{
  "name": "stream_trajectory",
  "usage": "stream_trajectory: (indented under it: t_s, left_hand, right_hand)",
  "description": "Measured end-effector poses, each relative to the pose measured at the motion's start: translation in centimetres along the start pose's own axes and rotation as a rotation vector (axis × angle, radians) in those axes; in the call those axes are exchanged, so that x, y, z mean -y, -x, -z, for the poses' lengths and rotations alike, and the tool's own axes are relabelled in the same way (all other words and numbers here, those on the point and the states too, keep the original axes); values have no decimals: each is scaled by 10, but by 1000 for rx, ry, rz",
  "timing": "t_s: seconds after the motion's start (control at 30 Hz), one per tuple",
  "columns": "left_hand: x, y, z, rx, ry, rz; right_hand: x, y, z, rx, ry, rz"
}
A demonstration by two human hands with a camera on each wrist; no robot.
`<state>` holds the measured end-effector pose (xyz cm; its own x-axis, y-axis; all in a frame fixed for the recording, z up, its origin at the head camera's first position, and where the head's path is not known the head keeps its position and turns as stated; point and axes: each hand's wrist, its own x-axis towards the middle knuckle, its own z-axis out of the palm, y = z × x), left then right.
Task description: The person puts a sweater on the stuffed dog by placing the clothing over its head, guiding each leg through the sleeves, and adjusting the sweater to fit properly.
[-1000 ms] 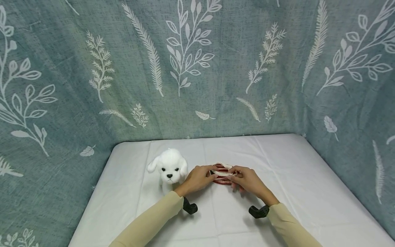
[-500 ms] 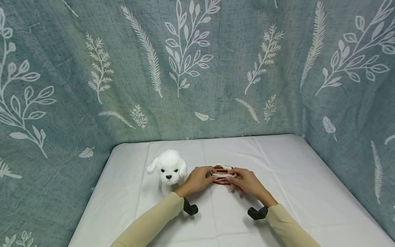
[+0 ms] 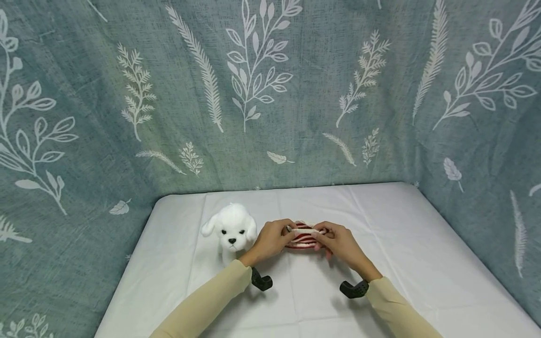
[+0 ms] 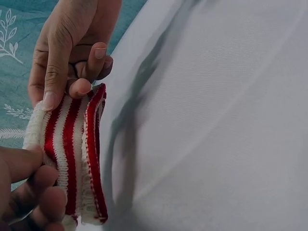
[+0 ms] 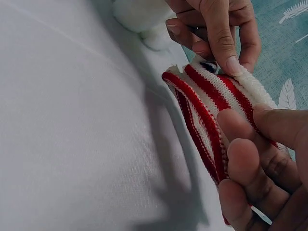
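A small red-and-white striped knit garment (image 3: 302, 240) with a white ribbed edge is held between both hands. My left hand (image 3: 271, 240) pinches that edge at its left end, thumb on the near side. At the other end, my right hand (image 3: 341, 243) pinches the same edge. In the left wrist view the knit garment (image 4: 70, 149) hangs down in folds from the fingers, its lower hem standing apart. A dark blue patch on the garment (image 5: 211, 94) shows in the right wrist view, beside the left hand's fingers. Just left of my left hand stands a white plush dog (image 3: 233, 231), facing me.
White cloth covers the table (image 3: 321, 300). A green-blue curtain (image 3: 270, 94) with white leaf prints closes off the back and both sides. Black wrist mounts (image 3: 262, 280) sit under each wrist.
Both hands have risen slightly, lifting the knit garment's ribbed edge. More of its striped near side now faces me, and its opening shows less. The plush dog stays in place.
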<state>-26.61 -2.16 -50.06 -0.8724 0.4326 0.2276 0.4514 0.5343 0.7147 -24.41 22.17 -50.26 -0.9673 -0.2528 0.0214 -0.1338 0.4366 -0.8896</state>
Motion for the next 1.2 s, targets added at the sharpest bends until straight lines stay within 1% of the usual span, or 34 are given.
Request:
stream_trajectory:
  t_s: [0.1, 0.23, 0.53, 0.67, 0.83, 1.03, 1.2]
  left_hand:
    - [0, 0, 2, 1, 21, -5]
    - [-2, 0, 5, -6, 25, -8]
    - [-14, -2, 13, -31, 16, -17]
    - [-20, -1, 16, -39, 27, -18]
    - [-27, -1, 19, -53, 80, -30]
    - [-36, -2, 23, -60, 167, -27]
    - [-40, -3, 25, -68, 210, -25]
  right_hand:
    - [1, 0, 0, 0, -10, 13]
    - [4, -1, 1, 4, -22, 43]
    - [18, 1, 10, 2, -18, 33]
    - [24, 2, 15, 3, -19, 43]
    - [29, 4, 21, 6, -29, 74]
    - [36, 8, 28, -7, -34, 96]
    - [40, 10, 33, -8, -37, 107]
